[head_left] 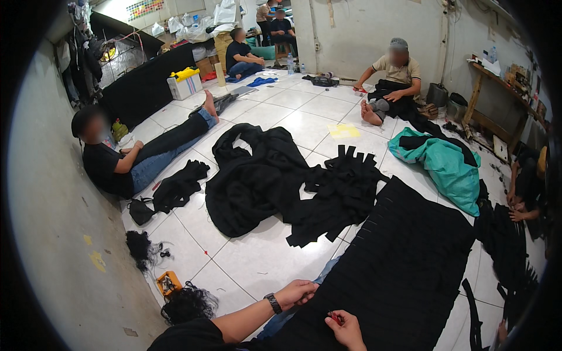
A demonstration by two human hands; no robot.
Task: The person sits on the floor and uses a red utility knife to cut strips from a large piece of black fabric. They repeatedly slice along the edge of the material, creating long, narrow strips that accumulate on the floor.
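Observation:
A wide sheet of black fabric (398, 257), crossed by rows of seams or strips, lies over my lap and reaches away to the right. At its left edge my left hand (297, 293), with a dark watch on the wrist, is closed in a pinch on the fabric's edge. Over the near part of the cloth my right hand (346, 331) is curled around a small red-handled tool (335, 317); its blades, if any, cannot be made out. Part of my blue-clad leg (281, 323) shows under the cloth.
Ahead on the tiles lie a black fabric heap (252, 175) and cut black strips (345, 187). A teal sack (439, 169) stands right of them. An orange box (168, 283) and black thread tangles (190, 302) lie left. Several people sit around the room.

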